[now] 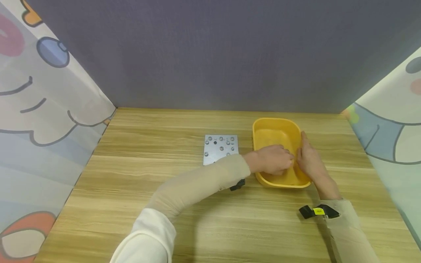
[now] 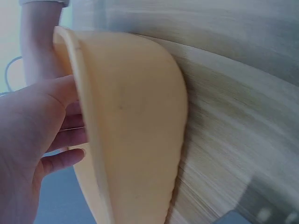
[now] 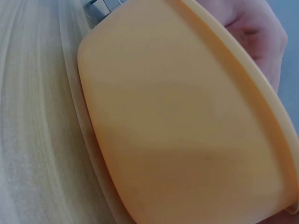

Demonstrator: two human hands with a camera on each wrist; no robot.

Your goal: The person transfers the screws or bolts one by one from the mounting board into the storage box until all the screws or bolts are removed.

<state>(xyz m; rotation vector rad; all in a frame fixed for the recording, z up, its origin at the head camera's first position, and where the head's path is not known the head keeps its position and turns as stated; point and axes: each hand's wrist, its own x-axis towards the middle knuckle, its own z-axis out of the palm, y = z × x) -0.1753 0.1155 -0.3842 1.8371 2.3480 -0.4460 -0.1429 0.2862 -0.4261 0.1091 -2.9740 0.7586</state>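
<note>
A yellow plastic tray (image 1: pixel 273 135) with rounded corners sits on the right half of the table. My left hand (image 1: pixel 274 159) reaches over its left side, down inside, toward the right wall. In the left wrist view, the left hand (image 2: pixel 32 121) has its lower fingers loosely bent beyond the rim; the other fingertips are hidden, and I cannot tell whether they pinch anything. My right hand (image 1: pixel 310 160) grips the right wall, thumb on the inner side. A square metal plate (image 1: pixel 213 149) with several screw heads lies left of the tray, its lower part covered by my left sleeve (image 1: pixel 200 179).
Wood-grain table (image 1: pixel 148 138) runs under everything. A dark grey panel (image 1: pixel 210 54) stands along its back edge, and cartoon-printed sheets (image 1: pixel 59 102) flank the sides. Black wrist straps (image 1: pixel 329 211) sit on both sleeves.
</note>
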